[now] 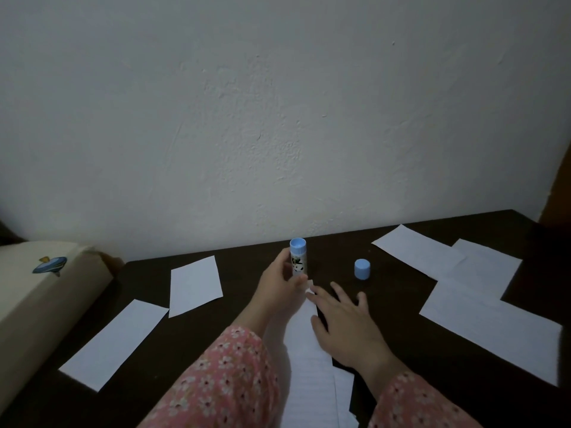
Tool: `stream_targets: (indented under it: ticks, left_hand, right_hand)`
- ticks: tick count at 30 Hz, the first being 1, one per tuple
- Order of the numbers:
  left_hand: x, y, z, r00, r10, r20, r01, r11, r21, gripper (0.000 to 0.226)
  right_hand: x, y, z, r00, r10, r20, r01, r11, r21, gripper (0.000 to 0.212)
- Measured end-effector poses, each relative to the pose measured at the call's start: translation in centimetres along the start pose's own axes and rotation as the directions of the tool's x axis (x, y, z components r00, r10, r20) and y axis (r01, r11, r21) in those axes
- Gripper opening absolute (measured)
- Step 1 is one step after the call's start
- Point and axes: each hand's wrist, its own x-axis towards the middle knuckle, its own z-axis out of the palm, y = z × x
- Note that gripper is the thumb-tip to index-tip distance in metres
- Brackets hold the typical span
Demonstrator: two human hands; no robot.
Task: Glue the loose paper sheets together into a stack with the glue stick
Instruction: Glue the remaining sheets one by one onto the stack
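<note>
Head view: the left hand has its grip curled round an upturned glue stick, tip down on the far end of the lined sheet at the middle of the dark counter. Beside it, the right hand lies flat on that sheet, fingers spread. Its blue cap stands just right. Loose sheets lie left and right.
</note>
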Motion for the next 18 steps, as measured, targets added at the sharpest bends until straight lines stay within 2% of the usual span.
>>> stream_targets:
  ticks: [7, 12, 18]
  left_hand:
    - [0.0, 0.1, -0.8, 1.000, -0.011, 0.000, 0.011, 0.997, 0.082, 0.045]
    - [-0.2, -0.5, -2.7, 0.995, -0.083, -0.051, 0.088, 0.988, 0.124, 0.055]
    - [-0.6, -1.3, -4.3, 0.986, -0.132, -0.098, 0.142, 0.985, 0.099, 0.055]
  right_hand:
    - [0.1, -0.2, 0.0, 1.000, 0.017, -0.008, -0.017, 1.000, 0.001, 0.051]
    - [0.2, -0.2, 0.0, 1.000, 0.026, -0.012, -0.026, 1.000, -0.014, 0.051]
    - [0.0, -0.2, 0.1, 0.999, 0.029, -0.031, -0.029, 1.000, -0.005, 0.051]
